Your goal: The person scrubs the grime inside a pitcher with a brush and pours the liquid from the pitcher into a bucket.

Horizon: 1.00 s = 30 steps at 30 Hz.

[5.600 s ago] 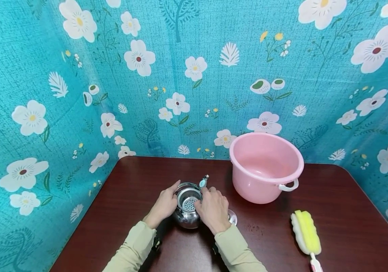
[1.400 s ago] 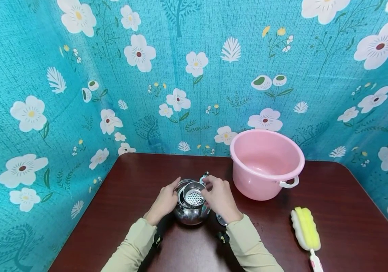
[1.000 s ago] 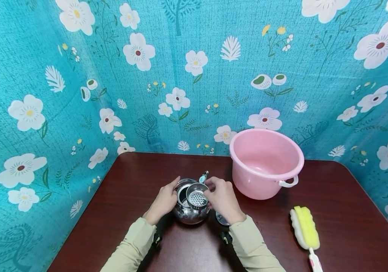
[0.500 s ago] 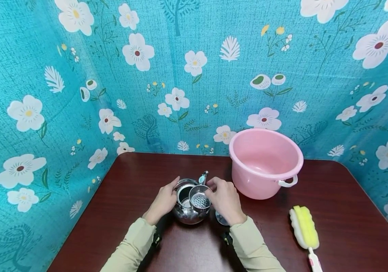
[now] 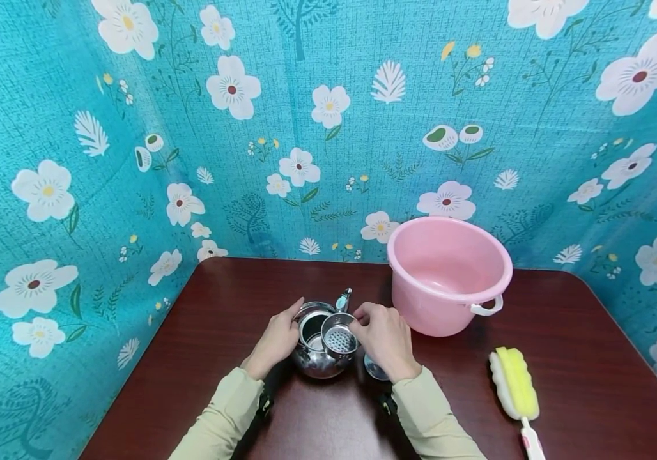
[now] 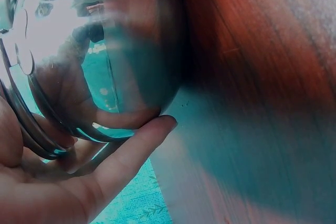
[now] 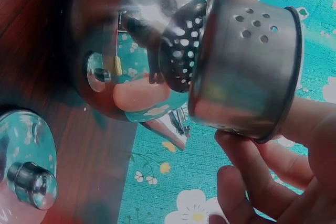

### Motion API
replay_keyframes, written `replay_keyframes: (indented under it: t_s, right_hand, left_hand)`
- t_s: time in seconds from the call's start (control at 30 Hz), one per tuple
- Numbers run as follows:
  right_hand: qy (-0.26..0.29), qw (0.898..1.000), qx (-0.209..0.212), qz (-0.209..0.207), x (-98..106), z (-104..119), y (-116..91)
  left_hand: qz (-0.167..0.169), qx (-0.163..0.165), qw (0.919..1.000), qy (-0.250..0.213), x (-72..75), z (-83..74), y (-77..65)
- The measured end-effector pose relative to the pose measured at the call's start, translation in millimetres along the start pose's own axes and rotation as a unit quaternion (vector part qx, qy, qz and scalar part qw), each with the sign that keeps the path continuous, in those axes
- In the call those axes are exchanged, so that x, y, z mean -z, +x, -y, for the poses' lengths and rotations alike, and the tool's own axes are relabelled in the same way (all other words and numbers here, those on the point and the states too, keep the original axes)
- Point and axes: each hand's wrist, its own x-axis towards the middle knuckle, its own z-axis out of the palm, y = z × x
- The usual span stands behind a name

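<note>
A shiny round steel teapot (image 5: 318, 366) stands on the table with its mouth uncovered and its spout (image 5: 343, 299) pointing away to the right. My left hand (image 5: 275, 342) grips the pot's left side, one finger stretched along its belly in the left wrist view. Between thumb and fingers, my right hand (image 5: 387, 340) pinches the rim of a perforated tea strainer (image 5: 340, 340). The strainer is out of the pot, tilted, over the right side of the mouth. In the right wrist view, its holed bottom (image 7: 181, 45) faces the pot. The knobbed lid (image 7: 29, 150) lies beside the pot, partly hidden by my right hand in the head view.
A pink basin (image 5: 443, 306) with a white handle stands at the back right. Toward the front right lies a yellow and white sponge brush (image 5: 515, 383). A flowered blue cloth (image 5: 328, 160) hangs behind and left of the dark red table (image 5: 236, 300).
The strainer, earlier seated in the teapot's mouth, has come up out of it and shifted right in my right hand. My left hand has stayed on the pot.
</note>
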Motion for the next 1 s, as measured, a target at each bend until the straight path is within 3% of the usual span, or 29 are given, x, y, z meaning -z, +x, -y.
replay_keyframes:
  t_s: [0.33,1.0]
  right_hand:
    - [-0.016,0.999,0.032,-0.008,5.4,-3.6,-4.4]
    - [-0.033,0.998,0.046,-0.028,17.5,-28.9,-17.2]
  left_hand:
    - [0.009,0.011,0.9999,-0.008,0.3,-1.6,-1.3]
    - [0.008,0.012,0.9999,-0.006,0.6,-3.3,-1.6]
